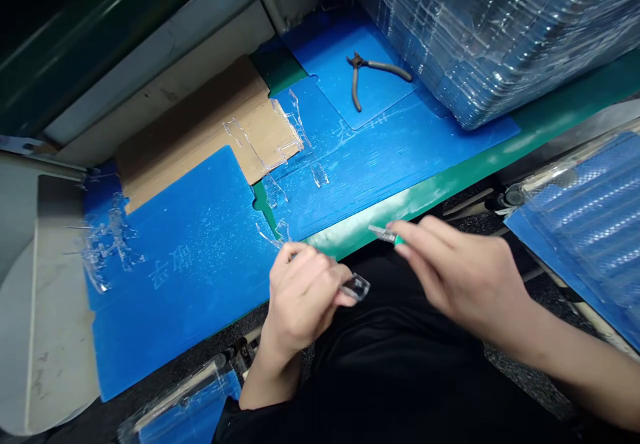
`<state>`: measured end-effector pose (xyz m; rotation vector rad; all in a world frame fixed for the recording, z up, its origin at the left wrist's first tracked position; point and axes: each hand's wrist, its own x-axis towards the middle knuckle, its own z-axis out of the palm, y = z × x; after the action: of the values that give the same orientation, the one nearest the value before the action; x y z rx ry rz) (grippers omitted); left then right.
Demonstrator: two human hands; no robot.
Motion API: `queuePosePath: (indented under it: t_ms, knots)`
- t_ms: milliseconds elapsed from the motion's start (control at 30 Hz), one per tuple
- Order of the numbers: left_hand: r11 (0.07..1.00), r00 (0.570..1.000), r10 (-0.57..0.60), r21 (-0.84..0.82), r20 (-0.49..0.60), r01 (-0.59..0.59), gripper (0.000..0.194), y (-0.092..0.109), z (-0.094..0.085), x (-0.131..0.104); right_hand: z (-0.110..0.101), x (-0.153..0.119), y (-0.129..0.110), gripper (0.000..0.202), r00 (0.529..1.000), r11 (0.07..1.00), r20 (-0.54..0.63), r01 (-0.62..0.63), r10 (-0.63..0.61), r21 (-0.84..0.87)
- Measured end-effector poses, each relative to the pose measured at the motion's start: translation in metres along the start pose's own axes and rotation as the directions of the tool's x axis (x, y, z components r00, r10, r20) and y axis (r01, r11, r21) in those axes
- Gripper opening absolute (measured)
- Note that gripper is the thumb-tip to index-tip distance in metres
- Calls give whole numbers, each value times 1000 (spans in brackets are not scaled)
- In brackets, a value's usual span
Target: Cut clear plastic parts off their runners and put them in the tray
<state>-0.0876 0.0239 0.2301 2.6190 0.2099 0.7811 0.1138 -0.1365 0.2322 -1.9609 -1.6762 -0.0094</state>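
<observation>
My left hand (307,294) is closed around a small clear plastic part (356,287), which sticks out to the right of the fingers. More thin clear plastic pokes out above the same hand. In my right hand (450,261) is a knife with a green handle (399,239), pinched between the fingers, its blade pointing left. The blade and the clear part are apart. Both hands are over my lap, at the near edge of the bench. Just beyond my left hand, a branching clear plastic frame (273,164) lies across the cardboard and the blue sheet.
Pliers with grey handles (356,64) lie open on a blue sheet (320,211). Stacked clear trays (465,51) stand at the back right. Clear scraps (113,237) are heaped at the left, near flat cardboard (190,124). More trays (595,211) sit at the right.
</observation>
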Motion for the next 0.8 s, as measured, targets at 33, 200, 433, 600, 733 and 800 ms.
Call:
queuePosePath:
  t_ms: [33, 200, 433, 600, 733, 800]
  knots:
    - [1000, 999, 20, -21, 43, -19, 38, 4, 1, 1, 0, 2, 5, 23, 999, 999, -7, -33, 33, 25]
    - [968, 924, 242, -7, 297, -251, 49, 27, 28, 12, -2, 12, 15, 25, 988, 890, 49, -152, 145, 429]
    - [849, 598, 433, -83, 674, -522, 44, 62, 90, 22, 13, 6, 21, 7, 903, 860, 344, -377, 258, 343]
    - [790, 470, 473, -121, 745, -601, 41, 86, 123, 36, 0, -27, 38, 15, 827, 849, 371, -504, 423, 158]
    - [712, 498, 632, -189, 594, -677, 50, 101, 141, 55, -40, -63, 88, 26, 796, 792, 247, -594, 553, 140]
    - [708, 556, 677, -221, 481, -671, 51, 100, 141, 62, -68, -84, 137, 27, 719, 713, 90, -695, 689, 99]
